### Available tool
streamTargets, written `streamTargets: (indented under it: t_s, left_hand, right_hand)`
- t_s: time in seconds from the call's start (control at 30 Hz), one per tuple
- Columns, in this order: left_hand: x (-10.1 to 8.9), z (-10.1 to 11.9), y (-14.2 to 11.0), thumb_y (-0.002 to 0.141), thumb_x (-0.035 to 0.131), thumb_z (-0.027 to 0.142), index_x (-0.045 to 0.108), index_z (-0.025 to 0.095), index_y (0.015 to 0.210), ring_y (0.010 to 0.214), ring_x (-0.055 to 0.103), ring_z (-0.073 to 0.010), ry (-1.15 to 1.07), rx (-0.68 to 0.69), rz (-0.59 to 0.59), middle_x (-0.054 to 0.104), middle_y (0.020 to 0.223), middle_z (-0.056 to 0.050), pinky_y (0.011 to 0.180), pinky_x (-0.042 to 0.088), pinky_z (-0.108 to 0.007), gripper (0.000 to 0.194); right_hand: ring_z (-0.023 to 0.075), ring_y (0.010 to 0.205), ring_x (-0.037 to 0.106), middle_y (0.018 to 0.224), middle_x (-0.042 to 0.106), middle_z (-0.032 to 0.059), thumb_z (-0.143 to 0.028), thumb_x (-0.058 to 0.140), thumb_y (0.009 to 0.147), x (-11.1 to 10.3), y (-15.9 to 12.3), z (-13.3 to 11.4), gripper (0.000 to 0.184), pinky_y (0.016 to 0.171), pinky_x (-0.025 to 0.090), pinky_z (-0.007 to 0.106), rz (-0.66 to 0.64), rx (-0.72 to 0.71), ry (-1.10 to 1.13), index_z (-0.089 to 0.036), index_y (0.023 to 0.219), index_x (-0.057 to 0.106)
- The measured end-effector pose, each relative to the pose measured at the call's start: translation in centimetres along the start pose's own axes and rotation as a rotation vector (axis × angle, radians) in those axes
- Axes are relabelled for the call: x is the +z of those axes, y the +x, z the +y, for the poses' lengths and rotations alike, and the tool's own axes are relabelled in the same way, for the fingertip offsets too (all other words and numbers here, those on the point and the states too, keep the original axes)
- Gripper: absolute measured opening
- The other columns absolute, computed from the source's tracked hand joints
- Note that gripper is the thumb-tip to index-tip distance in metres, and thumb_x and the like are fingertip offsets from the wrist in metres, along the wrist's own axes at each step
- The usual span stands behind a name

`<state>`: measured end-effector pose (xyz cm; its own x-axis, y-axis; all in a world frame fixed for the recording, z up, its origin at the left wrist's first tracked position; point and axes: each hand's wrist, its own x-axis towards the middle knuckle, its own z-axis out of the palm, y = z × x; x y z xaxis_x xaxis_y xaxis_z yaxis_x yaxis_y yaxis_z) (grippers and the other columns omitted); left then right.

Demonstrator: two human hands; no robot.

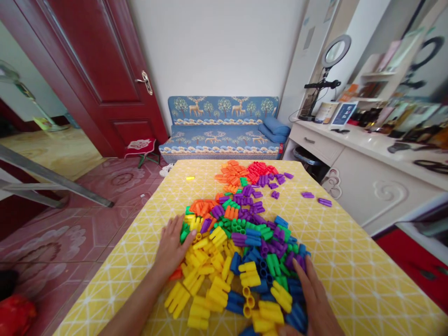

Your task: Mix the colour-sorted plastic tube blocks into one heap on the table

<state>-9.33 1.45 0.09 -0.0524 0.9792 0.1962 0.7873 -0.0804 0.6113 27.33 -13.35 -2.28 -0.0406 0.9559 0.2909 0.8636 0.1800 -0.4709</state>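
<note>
A loose heap of small plastic building pieces, shaped like joined tubes, spreads over the table. Yellow pieces [206, 261] lie nearest the left and front, with blue pieces [255, 254] mixed in at the right. Green pieces [273, 265] and purple pieces [248, 200] run through the middle. My left hand [174, 247] rests along the heap's left edge, fingers extended and thumb out beside yellow and green pieces. At the right edge, my right hand [314, 294] has its fingers stretched forward against blue and purple pieces; its thumb is partly out of frame.
Orange pieces [231, 173] and red pieces [261, 171] lie toward the far edge of the table [350, 261], which has a yellow patterned cloth. Beyond stands a blue sofa [224, 133]. A white dresser [378, 163] is at the right, a small stool [140, 147] at the left.
</note>
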Motion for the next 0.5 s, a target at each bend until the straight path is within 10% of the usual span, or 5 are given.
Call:
streamTargets:
  t_s: [0.17, 0.3, 0.5]
  left_hand:
    - [1.1, 4.6, 0.5, 0.089, 0.047, 0.051, 0.042, 0.021, 0.141, 0.143, 0.025, -0.0264, -0.4, 0.132, -0.058, 0.031, 0.154, -0.011, 0.117, 0.02, -0.046, 0.06]
    - [0.7, 6.2, 3.5, 0.091, 0.045, 0.048, 0.06, 0.018, 0.124, 0.121, 0.055, -0.0262, -0.677, 0.128, 0.043, 0.064, 0.125, -0.011, 0.109, 0.035, -0.043, 0.047]
    - [2.7, 3.0, 10.1, 0.086, 0.053, 0.052, 0.065, 0.016, 0.115, 0.12, 0.055, -0.0258, -0.615, 0.033, 0.233, 0.064, 0.123, -0.011, 0.109, 0.035, -0.044, 0.048]
  right_hand:
    - [0.0356, 0.145, 0.007, 0.159, -0.002, 0.0109, -0.063, 0.04, 0.089, -0.2, 7.2, -4.1, 0.081, 0.111, 0.028, 0.055, -0.023, -0.151, 0.28, -0.024, 0.152, 0.008]
    - [0.0322, 0.134, 0.039, 0.149, 0.037, 0.0108, -0.064, 0.033, 0.091, -1.7, 12.9, -3.4, 0.071, 0.109, 0.033, 0.048, -0.121, -0.447, 0.36, -0.025, 0.149, 0.025]
    - [0.0259, 0.102, 0.061, 0.12, 0.061, 0.0089, -0.052, 0.043, 0.092, -2.6, 29.2, 2.8, 0.044, 0.088, 0.049, 0.041, 0.25, -0.17, 0.145, -0.024, 0.124, 0.057]
